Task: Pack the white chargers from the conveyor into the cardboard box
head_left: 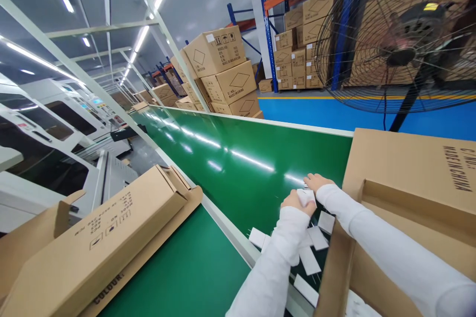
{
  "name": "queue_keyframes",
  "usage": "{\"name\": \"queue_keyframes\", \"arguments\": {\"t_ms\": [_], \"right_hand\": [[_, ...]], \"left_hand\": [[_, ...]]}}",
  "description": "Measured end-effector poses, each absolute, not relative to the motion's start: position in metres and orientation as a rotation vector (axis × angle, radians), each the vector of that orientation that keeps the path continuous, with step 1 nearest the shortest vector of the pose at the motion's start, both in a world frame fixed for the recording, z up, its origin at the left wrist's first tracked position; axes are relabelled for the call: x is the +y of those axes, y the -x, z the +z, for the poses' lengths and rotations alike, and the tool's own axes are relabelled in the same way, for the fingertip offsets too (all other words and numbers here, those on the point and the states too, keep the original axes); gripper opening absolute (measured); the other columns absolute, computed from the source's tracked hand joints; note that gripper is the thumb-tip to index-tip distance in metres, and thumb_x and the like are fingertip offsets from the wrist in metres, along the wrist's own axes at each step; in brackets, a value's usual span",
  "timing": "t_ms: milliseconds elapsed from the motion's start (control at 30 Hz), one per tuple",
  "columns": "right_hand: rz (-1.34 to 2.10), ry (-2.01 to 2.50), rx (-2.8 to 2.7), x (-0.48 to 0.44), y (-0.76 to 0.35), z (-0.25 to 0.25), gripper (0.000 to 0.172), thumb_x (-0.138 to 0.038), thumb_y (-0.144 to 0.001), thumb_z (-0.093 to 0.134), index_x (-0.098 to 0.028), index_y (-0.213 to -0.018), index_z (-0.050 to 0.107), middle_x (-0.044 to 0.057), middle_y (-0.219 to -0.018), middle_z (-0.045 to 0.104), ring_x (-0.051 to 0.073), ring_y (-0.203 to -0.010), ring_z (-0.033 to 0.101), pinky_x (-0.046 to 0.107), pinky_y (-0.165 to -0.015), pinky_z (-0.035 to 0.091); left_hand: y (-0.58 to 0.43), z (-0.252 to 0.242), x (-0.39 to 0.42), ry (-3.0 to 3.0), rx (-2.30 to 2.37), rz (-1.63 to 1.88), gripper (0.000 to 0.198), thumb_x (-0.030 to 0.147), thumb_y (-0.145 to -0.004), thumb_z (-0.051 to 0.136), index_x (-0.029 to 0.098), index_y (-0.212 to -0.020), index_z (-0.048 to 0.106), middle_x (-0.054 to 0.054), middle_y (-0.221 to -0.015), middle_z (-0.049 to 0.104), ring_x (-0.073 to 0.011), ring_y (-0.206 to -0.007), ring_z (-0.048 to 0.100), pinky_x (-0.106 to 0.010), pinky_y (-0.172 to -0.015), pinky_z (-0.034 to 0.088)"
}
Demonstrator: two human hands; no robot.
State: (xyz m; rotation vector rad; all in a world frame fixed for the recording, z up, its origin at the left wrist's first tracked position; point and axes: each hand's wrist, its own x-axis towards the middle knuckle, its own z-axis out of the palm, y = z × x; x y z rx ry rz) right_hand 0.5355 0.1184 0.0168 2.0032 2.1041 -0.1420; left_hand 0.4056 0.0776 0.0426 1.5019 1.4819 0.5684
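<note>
My left hand [294, 201] is closed around a small white box [307, 197] above the green conveyor belt. Just beyond it, my right hand [319, 182] has its fingers bent down at the far end of the white boxes, where a white edge and thin wires show beneath the fingertips. Its grip is partly hidden. Below my hands, several loose white boxes [309, 259] lie scattered on the belt, some with thin wires sticking out. My right forearm reaches across an open cardboard carton [336, 262], which has more white pieces [359, 305] inside.
The green belt [238, 158] runs off to the far left. A flattish brown carton [111, 237] rests on the green surface at left. Stacked cartons [226, 74] stand behind the belt. A large fan [401, 54] is at upper right, with white machines [48, 133] on the left.
</note>
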Motion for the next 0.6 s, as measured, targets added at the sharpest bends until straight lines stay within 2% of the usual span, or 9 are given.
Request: {"name": "queue_keyframes", "arguments": {"t_ms": [133, 233, 333, 467, 600], "right_hand": [[-0.183, -2.040, 2.044, 0.117, -0.539, 0.018, 0.027, -0.030, -0.083, 0.052, -0.017, -0.106, 0.052, 0.005, -0.110, 0.054, 0.019, -0.094, 0.054, 0.039, -0.077, 0.048], [-0.221, -2.012, 2.059, 0.115, -0.539, 0.019, 0.023, -0.028, -0.084, 0.051, -0.017, -0.104, 0.054, 0.005, -0.109, 0.054, 0.018, -0.095, 0.053, 0.039, -0.079, 0.047], [-0.234, -2.051, 2.051, 0.114, -0.532, 0.024, 0.021, -0.028, -0.085, 0.050, -0.018, -0.103, 0.054, 0.005, -0.109, 0.055, 0.019, -0.097, 0.053, 0.040, -0.080, 0.046], [-0.341, -2.158, 2.064, 0.108, -0.527, 0.043, 0.018, -0.026, -0.082, 0.053, -0.016, -0.097, 0.056, 0.005, -0.105, 0.057, 0.021, -0.097, 0.053, 0.044, -0.082, 0.044], [-0.564, -2.291, 2.162, 0.068, -0.536, 0.070, 0.035, -0.030, -0.065, 0.069, -0.019, -0.096, 0.056, 0.006, -0.097, 0.061, 0.026, -0.088, 0.057, 0.044, -0.076, 0.045]], "left_hand": [[-0.376, 0.054, 0.070, -0.754, 1.008, 0.798, 0.025, 0.026, -0.066, 0.059, 0.018, -0.087, 0.048, -0.004, -0.078, 0.061, -0.0219, -0.083, 0.061, -0.036, -0.071, 0.049], [-0.357, 0.060, 0.056, -0.410, 0.745, 0.896, 0.030, 0.021, -0.062, 0.065, 0.016, -0.087, 0.050, -0.004, -0.074, 0.062, -0.0189, -0.081, 0.062, -0.032, -0.076, 0.049], [-0.345, 0.063, 0.036, -0.376, 0.657, 0.912, 0.033, 0.019, -0.059, 0.071, 0.016, -0.087, 0.054, -0.005, -0.076, 0.064, -0.0186, -0.081, 0.061, -0.032, -0.077, 0.048], [-0.339, 0.063, 0.010, -0.377, 0.600, 0.861, 0.039, 0.026, -0.055, 0.077, 0.015, -0.086, 0.056, -0.006, -0.085, 0.064, -0.0188, -0.084, 0.061, -0.030, -0.080, 0.046], [-0.337, 0.060, -0.007, -0.584, 0.562, 0.819, 0.054, 0.029, -0.046, 0.081, 0.017, -0.092, 0.055, -0.004, -0.084, 0.064, -0.0202, -0.083, 0.060, -0.033, -0.074, 0.047]]}}
